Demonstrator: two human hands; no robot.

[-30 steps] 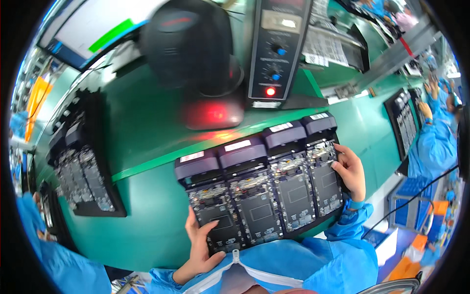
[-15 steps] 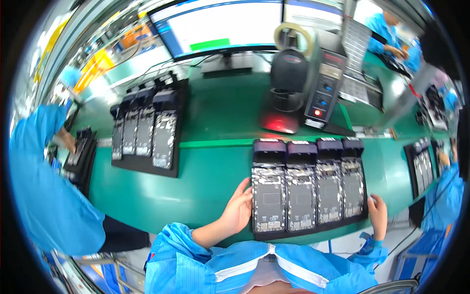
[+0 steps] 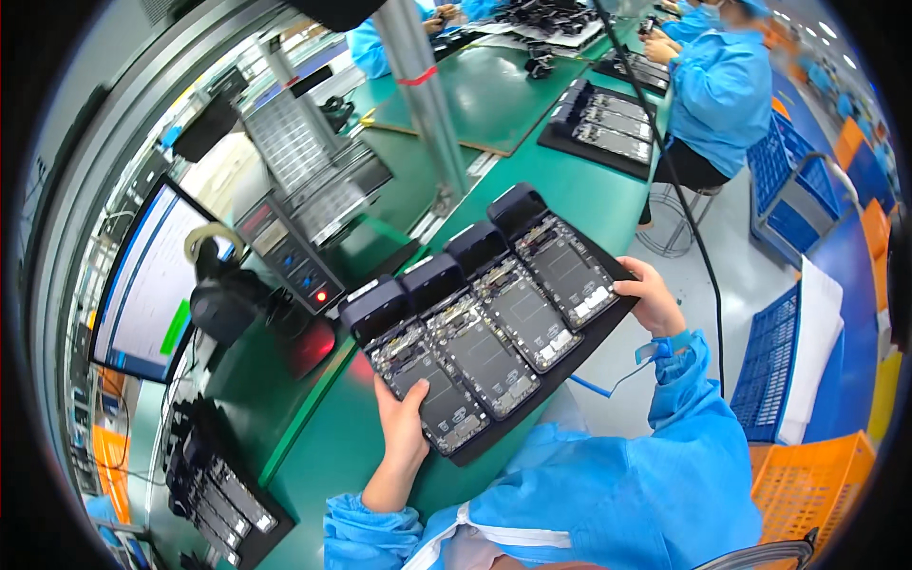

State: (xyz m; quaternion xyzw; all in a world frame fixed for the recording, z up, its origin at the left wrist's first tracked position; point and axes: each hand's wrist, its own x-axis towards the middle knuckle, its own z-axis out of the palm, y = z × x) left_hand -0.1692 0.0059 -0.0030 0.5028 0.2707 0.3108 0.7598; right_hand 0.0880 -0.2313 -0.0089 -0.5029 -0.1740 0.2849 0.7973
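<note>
A black tray point(image 3: 576, 351) is tilted in front of me, gripped at both ends. On it lie several opened phones point(image 3: 480, 356) in a row, circuit boards and dark batteries showing, each with a dark block point(image 3: 432, 283) at its far end. My left hand point(image 3: 401, 429) is closed on the tray's left end, thumb over the nearest phone's edge. My right hand point(image 3: 655, 296) is closed round the right end, thumb on top near the last phone. The fingers under the tray are hidden.
A second phone tray point(image 3: 266, 532) lies at lower left. Beyond my tray stand a scanner stand point(image 3: 228, 304), a control box point(image 3: 290, 252) and a monitor point(image 3: 157, 285). At far right, a co-worker point(image 3: 717, 90) sits near another tray point(image 3: 541, 142). An orange crate point(image 3: 817, 484) stands at right.
My view has swung to the right. Both hands, beside the tray before, now grip it, and it appears tilted, with its right end farther away.
</note>
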